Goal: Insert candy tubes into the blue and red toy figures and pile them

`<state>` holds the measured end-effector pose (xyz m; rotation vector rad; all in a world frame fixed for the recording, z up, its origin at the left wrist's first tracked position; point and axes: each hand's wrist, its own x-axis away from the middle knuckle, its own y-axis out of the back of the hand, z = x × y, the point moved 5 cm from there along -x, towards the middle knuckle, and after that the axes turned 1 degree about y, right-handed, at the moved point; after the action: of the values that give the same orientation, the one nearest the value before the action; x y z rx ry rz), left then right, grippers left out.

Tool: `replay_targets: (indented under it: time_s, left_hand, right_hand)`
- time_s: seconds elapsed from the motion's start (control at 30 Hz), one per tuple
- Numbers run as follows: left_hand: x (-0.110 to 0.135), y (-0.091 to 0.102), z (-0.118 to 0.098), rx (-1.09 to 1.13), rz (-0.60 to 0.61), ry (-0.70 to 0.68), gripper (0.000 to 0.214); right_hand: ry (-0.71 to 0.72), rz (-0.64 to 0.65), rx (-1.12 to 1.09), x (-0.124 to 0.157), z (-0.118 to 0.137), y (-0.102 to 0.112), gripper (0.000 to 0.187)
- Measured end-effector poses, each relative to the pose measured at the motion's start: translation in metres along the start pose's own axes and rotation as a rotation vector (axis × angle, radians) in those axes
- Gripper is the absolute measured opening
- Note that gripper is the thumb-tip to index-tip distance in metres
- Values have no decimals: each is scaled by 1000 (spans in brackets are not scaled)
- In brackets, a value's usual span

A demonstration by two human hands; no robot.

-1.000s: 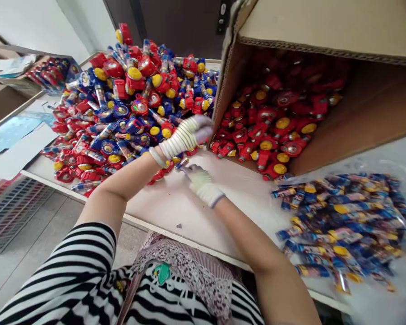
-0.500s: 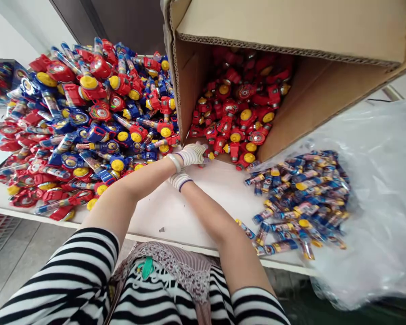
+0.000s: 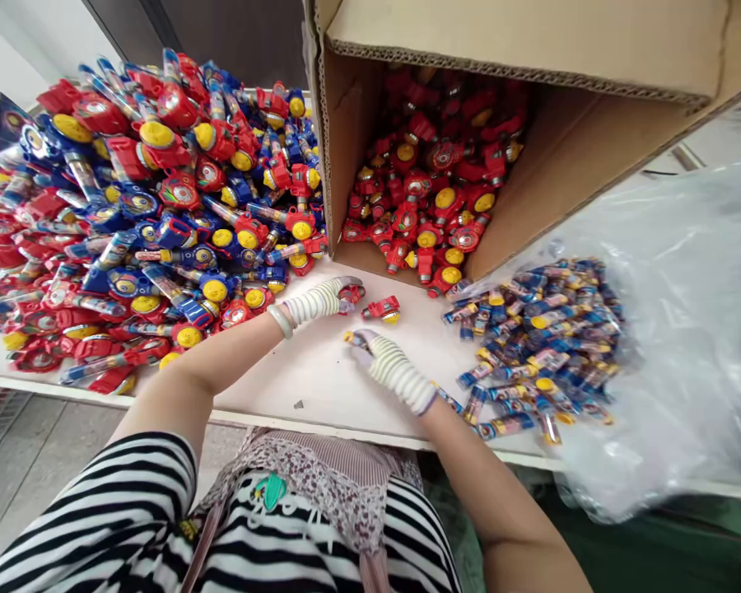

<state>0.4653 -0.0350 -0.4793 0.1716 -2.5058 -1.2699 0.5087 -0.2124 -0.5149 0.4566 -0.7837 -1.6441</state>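
My left hand (image 3: pixel 314 302), in a striped glove, is closed around a red plastic toy (image 3: pixel 351 293) just in front of the carton. Another red toy (image 3: pixel 381 310) with a yellow disc lies on the white table between my hands. My right hand (image 3: pixel 398 369), gloved alike, pinches a small candy-filled tube (image 3: pixel 349 337); only its yellow end shows, the fingers cover the rest. To the right is a heap of similar blue-and-yellow tubes (image 3: pixel 549 317). Red toys (image 3: pixel 417 214) without tubes fill the carton's opening.
An open cardboard carton (image 3: pixel 531 49) lies on its side at the back. On the left rises a large pile of red and blue toys (image 3: pixel 179 193) fitted with tubes. Clear plastic sheeting (image 3: pixel 685 329) covers the right side. The table's front edge (image 3: pixel 346 439) runs before me.
My hands were crossed near the carton's mouth and have moved apart. The left has come back with a red toy; the right has shifted right, holding a tube. A red toy now lies between them.
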Motion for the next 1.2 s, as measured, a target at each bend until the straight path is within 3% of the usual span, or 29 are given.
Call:
replay_targets:
  time_s: [0.07, 0.13, 0.23, 0.33, 0.47, 0.53, 0.6, 0.73, 0.83, 0.93, 1.1, 1.13, 1.2]
  left_hand:
    - [21, 2, -1, 86, -56, 27, 56]
    - [40, 2, -5, 262, -30, 7, 52]
    - [57, 4, -14, 524, 57, -128, 48]
    - [65, 6, -18, 602, 59, -218, 41]
    - [68, 10, -23, 614, -97, -223, 32]
    - [69, 11, -33, 605, -59, -240, 29]
    - [70, 13, -45, 602, 53, -248, 28]
    - [74, 18, -62, 601, 205, -249, 28]
    - [74, 16, -64, 565, 175, -229, 30]
    - [68, 11, -58, 532, 11, -97, 37]
    - [57, 0, -45, 489, -154, 91, 30]
    - [57, 1, -46, 482, -182, 83, 29]
    - [60, 4, -53, 472, -203, 23, 26]
  right_hand:
    - [-29, -172, -52, 17, -18, 26, 38]
    - [-15, -255, 3, 25, -23, 46, 41]
    - [83, -173, 60, 25, -11, 56, 41]
    - [147, -115, 82, 27, 9, 54, 42]
    - [48, -107, 192, 36, 28, 50, 43]
    - [14, -57, 186, 40, 33, 46, 43]
    - [30, -30, 9, 45, 38, 38, 42]
    - [-88, 73, -747, 55, 36, 5, 54]
    - [-215, 172, -1076, 56, 31, -17, 62]
    - [-212, 93, -870, 49, 22, -9, 60]
    - [-230, -86, -9, 41, 18, 22, 49]
    - [-236, -99, 36, 43, 18, 23, 48]
    - [-226, -93, -151, 47, 16, 16, 49]
